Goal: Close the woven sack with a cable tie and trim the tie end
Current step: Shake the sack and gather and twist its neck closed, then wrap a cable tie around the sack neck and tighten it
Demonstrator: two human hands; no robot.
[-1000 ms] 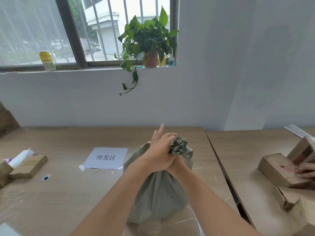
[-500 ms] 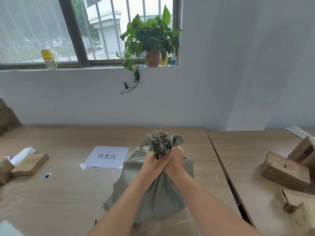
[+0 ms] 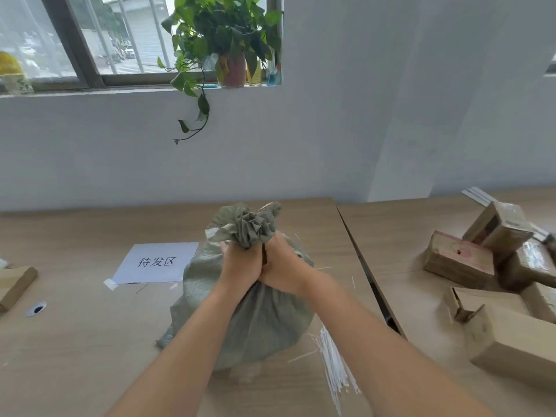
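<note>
A grey-green woven sack (image 3: 264,323) stands upright in the middle of the wooden table (image 3: 75,341). Its mouth is bunched into a ruffled tuft (image 3: 249,221) that sticks up above my fists. My left hand (image 3: 240,263) and my right hand (image 3: 282,266) are pressed side by side, both wrapped tight around the sack's neck. A thin dark strip shows between the two hands; I cannot tell what it is. A bundle of white cable ties (image 3: 334,365) lies on the table just right of the sack's base.
A white paper sheet with printed characters (image 3: 156,261) lies left of the sack. Cardboard boxes (image 3: 487,251) are piled on the adjoining table at right. A small box (image 3: 15,284) sits at the left edge. Loose white tie offcuts are scattered about.
Both hands have settled lower on the sack's neck, and the bunched mouth now stands taller and fuller above them. The view has tilted down, so the cable tie bundle is now in sight.
</note>
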